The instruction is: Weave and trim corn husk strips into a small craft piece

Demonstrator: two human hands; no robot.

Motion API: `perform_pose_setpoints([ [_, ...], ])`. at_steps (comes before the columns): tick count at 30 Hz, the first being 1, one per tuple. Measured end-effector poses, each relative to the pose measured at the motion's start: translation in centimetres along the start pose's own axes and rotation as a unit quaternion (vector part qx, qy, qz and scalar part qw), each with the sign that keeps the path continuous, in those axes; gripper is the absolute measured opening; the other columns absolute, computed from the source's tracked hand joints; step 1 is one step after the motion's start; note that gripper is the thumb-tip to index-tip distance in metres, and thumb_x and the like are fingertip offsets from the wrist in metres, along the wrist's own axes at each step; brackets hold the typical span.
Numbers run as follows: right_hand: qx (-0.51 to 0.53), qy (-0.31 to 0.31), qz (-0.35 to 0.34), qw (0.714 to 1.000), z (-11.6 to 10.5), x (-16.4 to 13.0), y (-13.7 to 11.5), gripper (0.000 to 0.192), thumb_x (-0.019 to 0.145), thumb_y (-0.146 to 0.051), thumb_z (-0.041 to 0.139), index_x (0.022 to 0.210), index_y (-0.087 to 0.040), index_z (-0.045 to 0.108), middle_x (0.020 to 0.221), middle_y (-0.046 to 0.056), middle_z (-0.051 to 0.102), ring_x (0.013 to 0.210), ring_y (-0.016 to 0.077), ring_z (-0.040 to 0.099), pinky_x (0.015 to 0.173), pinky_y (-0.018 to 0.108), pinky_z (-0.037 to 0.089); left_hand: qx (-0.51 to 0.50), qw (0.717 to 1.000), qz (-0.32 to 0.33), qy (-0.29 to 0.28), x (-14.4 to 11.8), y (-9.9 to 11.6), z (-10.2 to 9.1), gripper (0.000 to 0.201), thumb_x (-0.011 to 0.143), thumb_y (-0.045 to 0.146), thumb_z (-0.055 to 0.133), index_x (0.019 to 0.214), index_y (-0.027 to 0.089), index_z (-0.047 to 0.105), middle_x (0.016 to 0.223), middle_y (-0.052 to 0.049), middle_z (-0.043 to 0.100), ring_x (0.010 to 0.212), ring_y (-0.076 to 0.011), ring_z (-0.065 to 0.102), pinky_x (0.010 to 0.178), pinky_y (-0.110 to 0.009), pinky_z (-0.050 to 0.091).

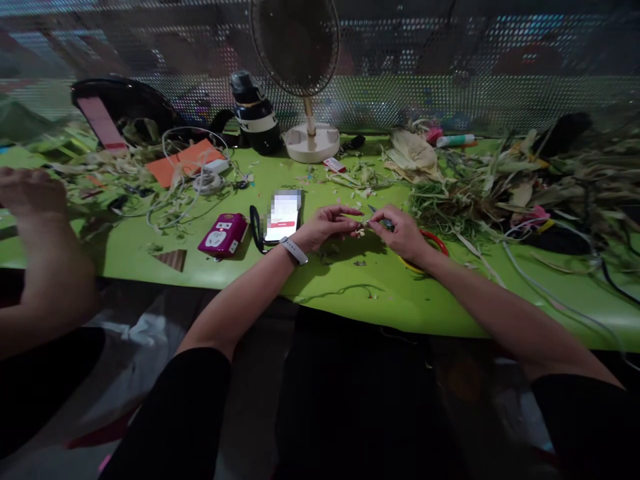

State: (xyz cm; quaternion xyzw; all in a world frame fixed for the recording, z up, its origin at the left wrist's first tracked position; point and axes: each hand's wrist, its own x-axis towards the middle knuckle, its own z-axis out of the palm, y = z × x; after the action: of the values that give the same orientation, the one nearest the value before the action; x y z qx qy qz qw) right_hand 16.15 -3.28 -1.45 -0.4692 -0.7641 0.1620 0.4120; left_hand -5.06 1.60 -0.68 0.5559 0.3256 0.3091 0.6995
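Note:
My left hand (327,227), with a white watch on its wrist, pinches a small pale scrap at its fingertips above the green table (380,293). My right hand (403,233) meets it, closed on a small dark tool (379,220) whose tip points at the scrap. What the scrap is stays too small to tell. A red ring-shaped item (439,241) lies just behind my right wrist.
A phone (283,215) and a magenta power strip (223,235) lie to the left. A desk fan (305,87), a dark bottle (256,115) and an orange sheet (185,161) stand behind. Dried husks (500,180) pile up at the right. Another person's hand (30,193) rests at far left.

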Motion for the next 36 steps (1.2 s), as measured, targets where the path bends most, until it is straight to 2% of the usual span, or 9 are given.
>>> perform_pose_setpoints([
  [4,-0.001,-0.005,-0.011,1.0,-0.1,0.0,-0.1,0.023,0.092,-0.042,0.056,0.081,-0.021,0.06,0.084,0.005,0.064,0.081,0.0206,0.058,0.076,0.036,0.045,-0.005,1.0,-0.012,-0.01,0.1,0.0,-0.1,0.05,0.062,0.031,0.087,0.101,0.016,0.061,0.082,-0.001,0.074,0.065,-0.01,0.069,0.052,-0.017,0.046],
  [7,0.001,-0.019,-0.03,0.999,-0.1,0.0,-0.3,0.02,0.092,-0.038,0.056,0.082,-0.022,0.061,0.085,0.006,0.065,0.083,0.0214,0.059,0.078,0.037,0.046,-0.02,0.999,-0.026,-0.02,0.0,0.1,0.0,0.048,0.059,0.031,0.088,0.093,0.017,0.057,0.078,0.001,0.072,0.063,-0.01,0.068,0.05,-0.017,0.045],
  [10,-0.004,-0.026,-0.038,0.999,-0.3,0.0,-0.4,0.019,0.092,-0.038,0.056,0.084,-0.022,0.062,0.086,0.006,0.067,0.084,0.0221,0.061,0.079,0.038,0.047,-0.018,0.999,-0.028,-0.021,0.0,0.2,0.1,0.043,0.063,0.028,0.086,0.092,0.016,0.056,0.078,0.001,0.071,0.063,-0.0091,0.067,0.049,-0.016,0.043],
  [15,0.007,-0.042,-0.017,0.999,-0.4,-0.1,-0.6,0.021,0.092,-0.041,0.056,0.085,-0.022,0.063,0.088,0.006,0.068,0.086,0.0223,0.062,0.08,0.039,0.048,-0.004,0.999,-0.026,-0.037,0.0,0.1,0.1,0.035,0.071,0.022,0.08,0.095,0.016,0.057,0.079,0.0,0.071,0.063,-0.0077,0.067,0.05,-0.015,0.04],
  [20,-0.002,-0.069,0.006,0.998,-0.3,0.0,-0.6,0.021,0.093,-0.038,0.053,0.093,-0.02,0.064,0.091,0.007,0.068,0.085,0.0214,0.061,0.078,0.037,0.047,0.001,0.997,-0.017,-0.073,0.0,0.1,0.1,0.036,0.071,0.023,0.08,0.097,0.015,0.057,0.074,0.002,0.07,0.064,-0.008,0.066,0.054,-0.017,0.043],
  [26,-0.075,-0.091,-0.087,0.989,0.0,0.1,0.4,0.022,0.096,-0.033,0.049,0.1,-0.02,0.065,0.096,0.01,0.069,0.089,0.0241,0.061,0.08,0.039,0.045,-0.001,0.997,-0.009,-0.079,0.3,-0.2,-0.2,0.043,0.068,0.025,0.084,0.098,0.014,0.056,0.076,0.001,0.071,0.065,-0.0076,0.066,0.069,-0.022,0.051],
  [29,-0.118,-0.101,-0.135,0.979,0.1,0.1,0.7,0.024,0.096,-0.034,0.048,0.101,-0.019,0.066,0.096,0.012,0.07,0.089,0.0252,0.06,0.08,0.04,0.043,0.005,0.996,0.005,-0.093,0.5,-0.5,-0.4,0.047,0.067,0.029,0.085,0.099,0.014,0.055,0.076,0.001,0.071,0.064,-0.0079,0.066,0.071,-0.023,0.052],
  [36,-0.159,-0.127,-0.164,0.965,0.1,0.4,0.9,0.028,0.099,-0.033,0.043,0.099,-0.018,0.066,0.093,0.013,0.068,0.089,0.0261,0.059,0.081,0.042,0.043,0.048,0.993,0.014,-0.107,0.8,-0.5,-0.5,0.041,0.075,0.027,0.08,0.106,0.013,0.057,0.078,-0.001,0.071,0.071,-0.0096,0.068,0.079,-0.027,0.053],
])
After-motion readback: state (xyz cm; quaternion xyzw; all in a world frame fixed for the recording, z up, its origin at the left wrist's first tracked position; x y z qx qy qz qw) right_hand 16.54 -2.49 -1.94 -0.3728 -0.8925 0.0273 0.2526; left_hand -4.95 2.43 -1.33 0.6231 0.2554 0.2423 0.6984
